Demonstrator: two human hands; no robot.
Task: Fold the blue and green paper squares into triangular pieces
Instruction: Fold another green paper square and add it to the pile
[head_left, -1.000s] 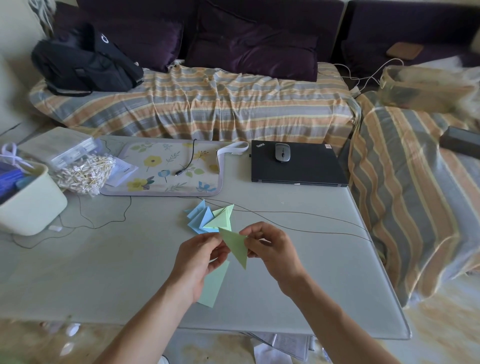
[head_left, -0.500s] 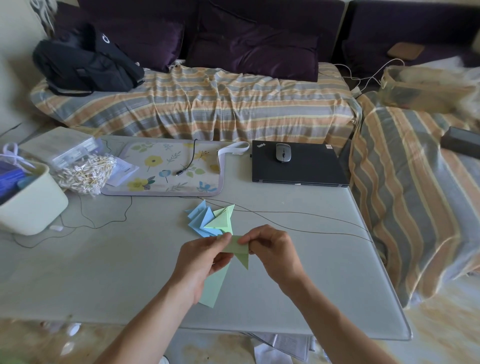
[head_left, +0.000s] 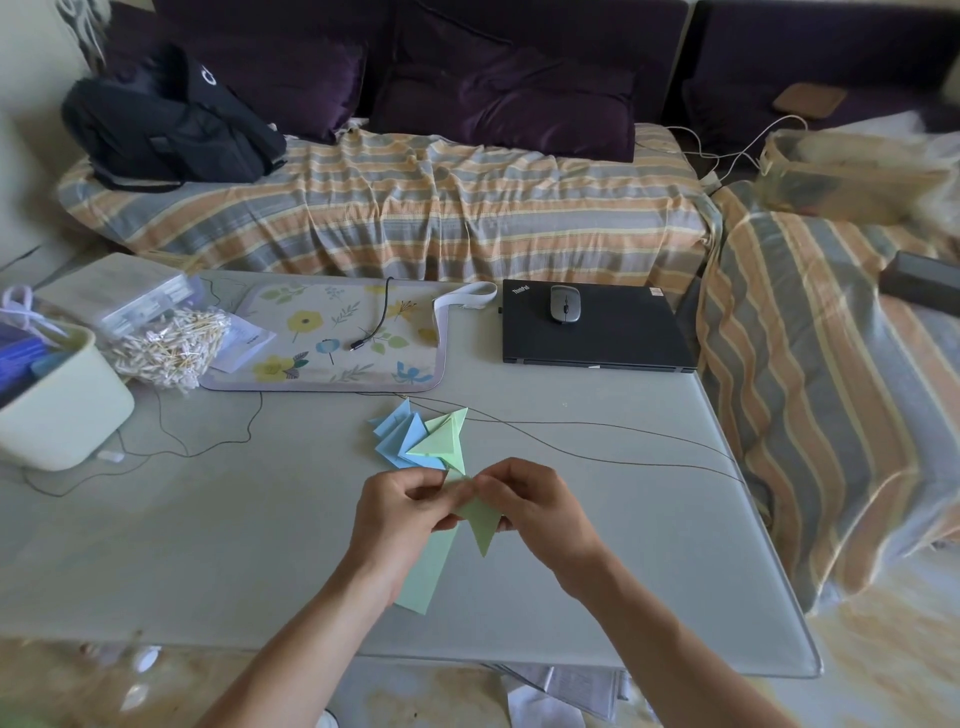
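Note:
Both hands hold a folded green paper piece (head_left: 480, 525) above the table's near middle, its point hanging down. My left hand (head_left: 400, 514) pinches its left part and my right hand (head_left: 535, 509) pinches its right part, fingertips almost meeting at the top. Under my left hand a flat green paper (head_left: 428, 571) lies on the table, partly hidden. Just beyond the hands sits a pile of folded triangles, blue ones (head_left: 395, 434) on the left and green ones (head_left: 447, 436) on the right.
On the grey table (head_left: 208, 545) are a closed black laptop (head_left: 597, 338) with a mouse (head_left: 565, 304), a floral mat (head_left: 332, 338), a bag of small sticks (head_left: 166, 348), a pale tub (head_left: 62, 410) and thin cables (head_left: 597, 447). Striped sofas stand behind and right.
The hands have drawn together over the green piece and turned it; its upper part is now covered by my fingers, with only the lower point showing.

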